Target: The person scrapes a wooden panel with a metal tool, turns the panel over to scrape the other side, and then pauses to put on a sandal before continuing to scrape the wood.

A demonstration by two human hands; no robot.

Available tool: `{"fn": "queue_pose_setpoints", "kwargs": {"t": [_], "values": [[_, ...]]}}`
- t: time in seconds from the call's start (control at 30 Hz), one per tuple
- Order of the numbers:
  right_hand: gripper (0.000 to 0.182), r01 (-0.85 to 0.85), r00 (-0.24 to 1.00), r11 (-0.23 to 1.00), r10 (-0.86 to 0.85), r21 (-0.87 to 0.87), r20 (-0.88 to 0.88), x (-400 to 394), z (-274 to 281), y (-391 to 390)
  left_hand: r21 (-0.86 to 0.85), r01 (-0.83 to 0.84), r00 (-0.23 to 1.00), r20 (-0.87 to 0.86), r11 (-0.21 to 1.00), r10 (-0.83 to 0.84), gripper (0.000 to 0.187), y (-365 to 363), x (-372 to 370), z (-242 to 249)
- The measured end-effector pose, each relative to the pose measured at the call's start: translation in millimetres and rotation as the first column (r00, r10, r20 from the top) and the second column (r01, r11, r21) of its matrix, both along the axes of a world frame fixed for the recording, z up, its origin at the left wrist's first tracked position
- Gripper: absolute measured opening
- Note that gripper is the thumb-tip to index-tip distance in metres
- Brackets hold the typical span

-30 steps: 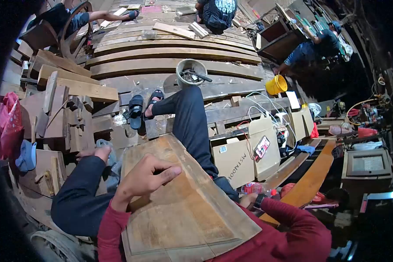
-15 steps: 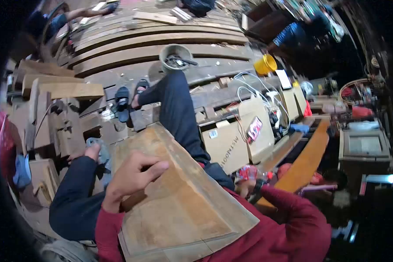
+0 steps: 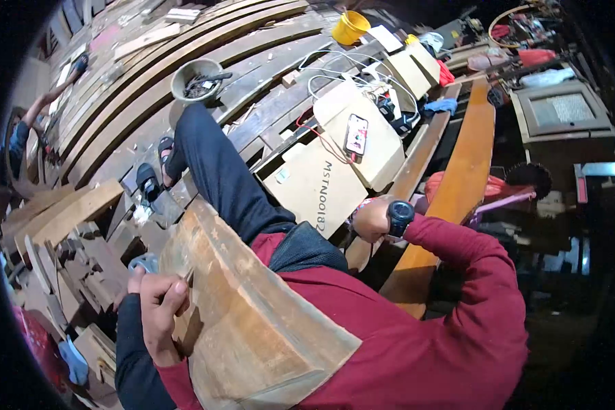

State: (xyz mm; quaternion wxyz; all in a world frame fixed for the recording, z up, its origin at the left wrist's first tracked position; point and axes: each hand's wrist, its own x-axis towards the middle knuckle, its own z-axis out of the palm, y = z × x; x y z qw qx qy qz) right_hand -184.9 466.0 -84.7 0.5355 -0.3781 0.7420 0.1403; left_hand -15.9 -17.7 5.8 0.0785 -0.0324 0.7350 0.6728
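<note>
A worn wooden panel with a raised bevelled border lies tilted across my lap. My left hand is closed above its left edge, fingers curled and thumb pressed over them; a small tip shows by the fingers, too small to name. My right hand, below a black wristwatch, is closed beside the cardboard box. Whatever it grips is hidden, though a bit of red and white shows at the fingers. Close by that hand runs a long varnished orange-brown board.
A phone and white cables rest on the cardboard. Beyond my knee stands a bucket of dark metal pieces, with a yellow bucket farther back. Wood offcuts pile up at left. Another person's arm shows at far left.
The view has swung to the right. My left hand has moved to the panel's left edge, its fingers more tightly curled. My right hand has come up beside the cardboard box, covering the red-and-white item there.
</note>
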Motion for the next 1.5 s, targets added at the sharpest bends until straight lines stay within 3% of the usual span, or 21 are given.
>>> {"fn": "queue_pose_setpoints", "kwargs": {"t": [0.17,0.3,0.43,0.47,0.53,0.57,0.67,0.7,0.8,0.83,0.87,0.93,1.0,1.03,1.17,1.2,1.27,1.33,1.4,1.47,1.5], "values": [[0.018,0.014,0.994,0.998,-0.021,-0.067,-0.11,3.8,24.1,-28.7,0.083,0.045,0.999,0.026,0.996,-0.047,0.057,1.1,3.9,-3.6],[0.018,0.005,0.993,0.999,0.0,0.036,-0.119,4.0,23.6,-36.2,0.075,0.061,0.997,0.031,0.995,-0.064,0.058,0.6,5.5,-9.7],[0.019,-0.21,0.969,0.926,0.24,-0.313,0.06,-3.9,-9.0,-13.0,0.094,0.019,0.995,0.092,0.995,-0.028,0.059,6.5,5.8,-7.2],[0.019,-0.027,0.97,0.941,0.105,-0.338,0.217,-6.8,-9.1,-10.8,0.079,0.027,0.993,0.109,0.997,-0.035,0.058,6.1,6.5,-5.5],[0.02,0.338,0.846,0.895,-0.154,-0.29,0.51,-12.8,-0.7,-12.4,0.054,0.044,0.989,0.139,0.998,-0.051,0.058,4.2,5.6,-1.9],[0.022,0.421,0.793,0.859,-0.192,-0.292,0.578,-10.4,-15.4,-2.7,0.059,0.073,0.988,0.131,0.996,-0.08,0.058,1.6,4.7,-2.5],[0.029,0.648,0.529,0.735,-0.623,0.201,0.576,-17.0,-21.0,0.6,0.064,0.064,0.989,0.128,0.996,-0.072,0.058,0.4,2.1,5.3],[0.028,0.664,0.543,0.741,-0.569,0.1,0.618,-18.1,-5.0,-8.6,0.047,0.058,0.992,0.109,0.997,-0.063,0.058,-1.4,2.0,4.8],[0.026,0.751,0.384,0.584,-0.766,0.309,0.515,-19.5,-5.0,-3.4,0.054,0.047,0.994,0.097,0.997,-0.052,0.058,-4.5,-1.8,13.0],[0.019,0.719,0.458,0.655,-0.698,0.232,0.551,-19.4,-20.7,4.7,0.054,0.044,0.995,0.086,0.998,-0.048,0.058,-6.7,-1.5,11.6],[0.02,0.633,0.542,0.719,-0.676,0.287,0.5,-28.5,-29.4,18.6,0.054,0.042,0.996,0.073,0.998,-0.046,0.058,-9.4,-1.7,9.1],[0.026,0.557,0.511,0.691,-0.723,0.461,0.465,-47.5,-18.7,10.4,0.053,0.038,0.997,0.069,0.998,-0.041,0.058,-11.4,-0.3,8.6],[0.026,0.53,0.627,0.732,-0.678,0.428,0.383,-57.1,-16.8,10.6,0.036,0.027,0.997,0.069,0.999,-0.03,0.057,-12.1,-2.3,13.5],[0.026,0.464,0.605,0.673,-0.716,0.577,0.348,-68.3,-7.4,1.2,0.028,0.027,0.997,0.072,0.999,-0.029,0.056,-12.1,-4.6,14.1],[0.025,0.333,0.614,0.682,-0.681,0.652,0.399,-81.2,-30.0,15.0,0.063,0.036,0.994,0.1,0.997,-0.042,0.054,-5.4,3.5,7.0],[0.023,0.298,0.661,0.74,-0.615,0.603,0.429,-83.7,-13.2,1.5,0.078,0.038,0.995,0.089,0.996,-0.045,0.054,-4.3,3.8,4.3],[0.022,0.287,0.57,0.787,-0.599,0.547,0.563,-87.0,-7.1,2.4,0.071,0.067,0.994,0.08,0.995,-0.072,0.052,-0.3,3.0,6.6],[0.019,0.384,0.54,0.723,-0.68,0.574,0.495,-88.1,10.4,1.0,0.088,0.071,0.992,0.102,0.994,-0.08,0.05,4.9,7.9,1.8],[0.019,0.315,0.625,0.812,-0.567,0.492,0.537,-80.5,-4.3,17.2,0.103,0.066,0.992,0.103,0.993,-0.077,0.049,11.8,16.2,-3.8],[0.03,0.179,0.711,0.827,-0.483,0.533,0.511,-74.4,7.9,3.3,0.082,0.087,0.992,0.088,0.993,-0.095,0.049,19.6,17.7,-1.8],[0.036,0.298,0.629,0.81,-0.565,0.504,0.535,-74.8,-7.0,26.0,0.059,0.112,0.99,0.083,0.992,-0.117,0.048,23.0,18.7,-0.6]]}}
